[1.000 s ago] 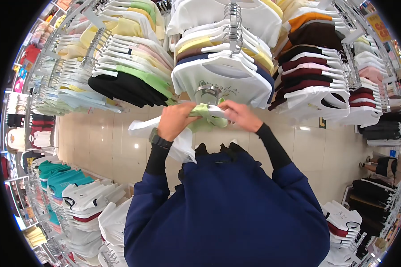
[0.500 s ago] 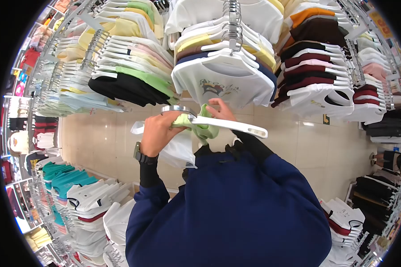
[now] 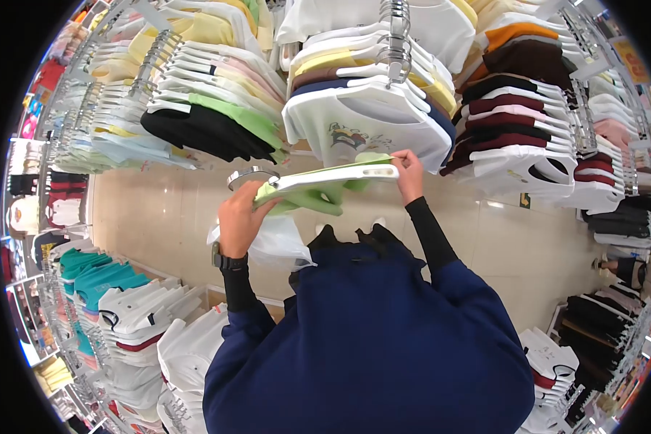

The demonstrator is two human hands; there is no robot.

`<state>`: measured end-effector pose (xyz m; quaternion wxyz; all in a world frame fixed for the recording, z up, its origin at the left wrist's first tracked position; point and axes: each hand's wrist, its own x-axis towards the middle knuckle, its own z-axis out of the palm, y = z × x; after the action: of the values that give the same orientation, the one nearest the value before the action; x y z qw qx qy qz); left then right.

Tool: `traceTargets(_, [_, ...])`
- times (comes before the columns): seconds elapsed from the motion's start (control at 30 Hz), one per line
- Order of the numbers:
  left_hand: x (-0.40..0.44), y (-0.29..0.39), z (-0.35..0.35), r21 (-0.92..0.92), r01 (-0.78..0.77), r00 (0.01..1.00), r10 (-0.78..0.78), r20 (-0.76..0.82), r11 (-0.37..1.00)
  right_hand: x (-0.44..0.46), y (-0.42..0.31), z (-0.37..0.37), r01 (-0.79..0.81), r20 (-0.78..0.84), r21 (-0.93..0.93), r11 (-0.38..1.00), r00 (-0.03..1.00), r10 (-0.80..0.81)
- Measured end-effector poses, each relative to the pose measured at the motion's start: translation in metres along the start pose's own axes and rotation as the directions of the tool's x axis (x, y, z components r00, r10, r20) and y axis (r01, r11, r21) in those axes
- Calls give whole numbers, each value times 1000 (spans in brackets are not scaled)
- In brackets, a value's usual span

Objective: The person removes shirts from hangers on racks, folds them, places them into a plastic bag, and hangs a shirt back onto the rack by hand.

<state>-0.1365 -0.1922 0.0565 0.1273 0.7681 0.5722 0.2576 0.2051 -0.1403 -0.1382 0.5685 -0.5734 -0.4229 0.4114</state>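
Note:
A white clothes hanger [image 3: 333, 175] with a metal hook is held level in front of my body, and a light green shirt [image 3: 311, 201] hangs partly over it. My left hand [image 3: 239, 220], with a watch on the wrist, is closed around the hanger and some green cloth near the hook. At the hanger's right end, the fingers of my right hand [image 3: 410, 176] pinch the edge of the green shirt. A translucent white plastic bag [image 3: 278, 242] hangs below my left hand; what holds it is hidden.
Ahead stands a rack of hanging shirts, with a white printed shirt [image 3: 369, 123] at the front. Black and green shirts [image 3: 202, 130] hang to the left, maroon and white ones [image 3: 521, 170] to the right. More white shirts [image 3: 192, 351] hang low at the left behind me.
My right hand has moved right to the hanger's end, drawing the green cloth along it. The hanger has shifted left and tilted up at its right end. My left hand moved slightly left.

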Motion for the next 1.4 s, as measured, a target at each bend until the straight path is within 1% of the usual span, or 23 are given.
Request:
traceTargets(0.1, [1, -6, 10, 42, -9, 1000, 10, -25, 999, -7, -55, -7, -92, -54, 76, 993, 994, 96])
traceTargets(0.2, [8, -6, 17, 58, -47, 998, 49, -33, 997, -10, -70, -20, 2, -36, -214, 977, 999, -9])
traceTargets(0.3, [16, 0, 26, 69, -120, 993, 121, -3, 990, -24, -105, -13, 129, 5, -455, 881, 990, -143])
traceTargets(0.37, [22, 14, 33, 83, -157, 987, 155, 37, 984, -34, -123, -4, 124, 79, -443, 888, 992, -99])
traceTargets(0.4, [26, 18, 40, 60, -185, 982, 183, 45, 981, -38, -129, 0, 121, 117, -436, 892, 990, -77])
traceTargets(0.47, [32, 22, 56, 17, -238, 970, 236, 60, 971, -47, -139, 8, 138, 221, -409, 902, 974, -48])
traceTargets(0.53, [38, 28, 63, 12, -244, 967, 243, 77, 970, -57, -156, 18, 141, 326, -356, 924, 945, -18])
traceTargets(0.57, [40, 27, 68, -5, -241, 968, 240, 78, 971, -60, -166, 19, 67, 366, -290, 955, 929, 46])
traceTargets(0.7, [50, 26, 70, -41, -267, 961, 269, 59, 963, -64, -185, 11, 179, 358, -353, 918, 933, -44])
traceTargets(0.77, [53, 26, 71, -60, -280, 957, 284, 62, 958, -65, -190, 5, 248, 362, -409, 878, 927, -93])
traceTargets(0.87, [56, 24, 73, -113, -282, 952, 293, 88, 953, -66, -197, -3, 378, 401, -644, 665, 907, -128])
traceTargets(0.97, [58, 25, 71, -179, -266, 950, 289, 118, 947, -56, -196, -13, 598, 482, -641, 481, 801, -354])
traceTargets(1.07, [59, 29, 68, -239, -214, 958, 251, 137, 947, -50, -192, -13, 639, 485, -565, 522, 769, -417])
traceTargets(1.13, [61, 29, 66, -258, -183, 964, 225, 141, 949, -49, -185, -13, 614, 469, -568, 549, 789, -397])
traceTargets(1.17, [62, 27, 65, -244, -168, 971, 203, 125, 955, -49, -182, -12, 600, 460, -570, 561, 799, -387])
traceTargets(1.23, [64, 25, 66, -220, -137, 983, 161, 92, 966, -47, -179, -11, 540, 393, -585, 605, 841, -371])
traceTargets(1.27, [65, 21, 65, -160, -132, 986, 146, 83, 978, -47, -178, -11, 507, 358, -591, 627, 862, -360])
traceTargets(1.33, [68, 9, 58, -39, -118, 991, 120, 64, 992, -39, -169, -18, 525, 337, -593, 610, 850, -404])
traceTargets(1.4, [68, 0, 47, -22, -95, 991, 97, 89, 995, -32, -169, -27, 540, 326, -585, 606, 840, -434])
